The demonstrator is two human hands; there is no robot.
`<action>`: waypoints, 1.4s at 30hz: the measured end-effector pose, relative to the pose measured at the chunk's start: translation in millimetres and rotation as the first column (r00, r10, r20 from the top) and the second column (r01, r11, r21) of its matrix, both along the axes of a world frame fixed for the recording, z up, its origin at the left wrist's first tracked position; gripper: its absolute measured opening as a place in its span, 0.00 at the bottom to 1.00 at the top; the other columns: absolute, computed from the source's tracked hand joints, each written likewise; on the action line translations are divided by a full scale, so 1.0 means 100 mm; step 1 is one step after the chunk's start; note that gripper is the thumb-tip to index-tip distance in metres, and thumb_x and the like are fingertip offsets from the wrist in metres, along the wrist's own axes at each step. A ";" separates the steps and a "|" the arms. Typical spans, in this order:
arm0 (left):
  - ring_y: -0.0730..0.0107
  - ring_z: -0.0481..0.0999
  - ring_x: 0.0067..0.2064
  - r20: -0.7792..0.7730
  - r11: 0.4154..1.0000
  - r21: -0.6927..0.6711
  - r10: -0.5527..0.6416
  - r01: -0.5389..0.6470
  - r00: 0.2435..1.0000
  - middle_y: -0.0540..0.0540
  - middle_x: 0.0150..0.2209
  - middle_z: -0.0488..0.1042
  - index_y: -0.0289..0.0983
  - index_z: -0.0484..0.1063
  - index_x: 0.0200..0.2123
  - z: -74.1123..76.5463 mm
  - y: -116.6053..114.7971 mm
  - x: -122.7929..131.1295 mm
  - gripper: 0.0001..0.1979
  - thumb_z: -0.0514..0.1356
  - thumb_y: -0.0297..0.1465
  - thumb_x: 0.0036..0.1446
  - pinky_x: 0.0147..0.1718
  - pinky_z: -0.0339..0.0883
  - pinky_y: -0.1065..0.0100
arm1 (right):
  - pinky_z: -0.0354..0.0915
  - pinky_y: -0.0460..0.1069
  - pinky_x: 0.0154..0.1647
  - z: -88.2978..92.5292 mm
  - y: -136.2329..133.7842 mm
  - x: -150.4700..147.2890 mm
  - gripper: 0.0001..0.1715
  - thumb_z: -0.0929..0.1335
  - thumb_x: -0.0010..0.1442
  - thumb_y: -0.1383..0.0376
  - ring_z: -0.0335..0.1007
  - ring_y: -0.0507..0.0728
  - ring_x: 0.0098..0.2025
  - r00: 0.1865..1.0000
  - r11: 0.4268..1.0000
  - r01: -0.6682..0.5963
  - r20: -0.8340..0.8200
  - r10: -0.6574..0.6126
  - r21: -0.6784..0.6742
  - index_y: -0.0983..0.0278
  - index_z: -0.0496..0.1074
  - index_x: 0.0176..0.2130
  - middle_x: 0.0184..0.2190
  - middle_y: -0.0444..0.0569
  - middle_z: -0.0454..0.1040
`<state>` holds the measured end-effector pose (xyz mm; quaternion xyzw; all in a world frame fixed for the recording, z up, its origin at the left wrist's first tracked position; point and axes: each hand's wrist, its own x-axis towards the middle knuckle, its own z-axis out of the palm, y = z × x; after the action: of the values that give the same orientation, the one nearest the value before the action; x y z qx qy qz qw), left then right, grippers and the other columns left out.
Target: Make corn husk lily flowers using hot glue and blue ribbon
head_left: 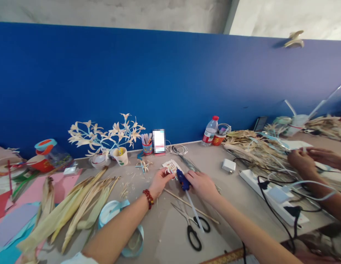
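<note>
Presently, from my end, R hand [202, 185] is wrapped round a blue hot-glue gun [183, 179], mid-table [164, 234]; its glue stick [197, 216] juts back toward me, prob. so the nozzle faces the work. L hand [159, 181] narrow, fingertips drawn together just beside the nozzle; can't tell if they pinch anything. White card [169, 164] just beyond, maybe to catch drips. Scissors [189, 219] parted, handles my way, prob. for quick grabbing. Corn husks [73, 205] spread L, likely for easy picking.

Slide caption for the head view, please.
Right hand holding a blue glue gun near the left hand, black-handled scissors lying on the table.
</note>
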<state>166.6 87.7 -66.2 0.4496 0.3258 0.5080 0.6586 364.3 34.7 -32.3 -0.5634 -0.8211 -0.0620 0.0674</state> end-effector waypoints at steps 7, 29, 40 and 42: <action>0.71 0.73 0.31 0.016 1.000 0.002 0.027 -0.027 1.000 0.47 0.28 0.78 0.33 0.76 0.28 0.11 -0.06 -0.06 0.17 0.74 0.38 0.38 0.37 0.67 0.68 | 0.65 0.48 0.32 0.12 -0.03 0.11 0.14 0.63 0.60 0.66 0.73 0.57 0.34 0.903 0.980 0.198 -0.392 -0.175 0.020 0.63 0.69 0.47 0.39 0.50 0.76; 0.66 0.72 0.36 0.090 0.899 0.242 0.353 -0.364 0.931 0.49 0.28 0.73 0.40 0.77 0.25 0.57 -0.91 -1.40 0.06 0.70 0.33 0.48 0.53 0.66 0.52 | 0.69 0.48 0.33 0.43 -0.57 -1.11 0.02 0.65 0.58 0.68 0.72 0.56 0.32 0.393 0.900 -0.428 -0.880 0.265 0.080 0.61 0.67 0.35 0.31 0.48 0.73; 0.67 0.72 0.37 -0.021 0.852 0.427 0.346 -0.304 0.938 0.49 0.31 0.71 0.40 0.78 0.29 0.46 -0.88 -1.45 0.02 0.67 0.28 0.52 0.53 0.66 0.51 | 0.69 0.48 0.31 0.39 -0.52 -1.11 0.03 0.64 0.55 0.69 0.71 0.56 0.31 0.382 0.873 -0.481 -0.879 0.285 0.074 0.60 0.66 0.33 0.29 0.47 0.72; 0.67 0.72 0.38 -0.033 0.848 0.436 0.350 -0.301 0.936 0.49 0.31 0.71 0.40 0.78 0.30 0.45 -0.88 -1.45 0.02 0.67 0.27 0.53 0.53 0.66 0.51 | 0.69 0.47 0.30 0.39 -0.51 -1.11 0.03 0.64 0.55 0.69 0.71 0.55 0.30 0.379 0.873 -0.481 -0.878 0.292 0.083 0.60 0.66 0.32 0.28 0.47 0.71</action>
<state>21.5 0.0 -20.9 0.5475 0.3151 0.6450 0.4301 253.0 -16.5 7.0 -0.3103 -0.7811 0.3260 0.4328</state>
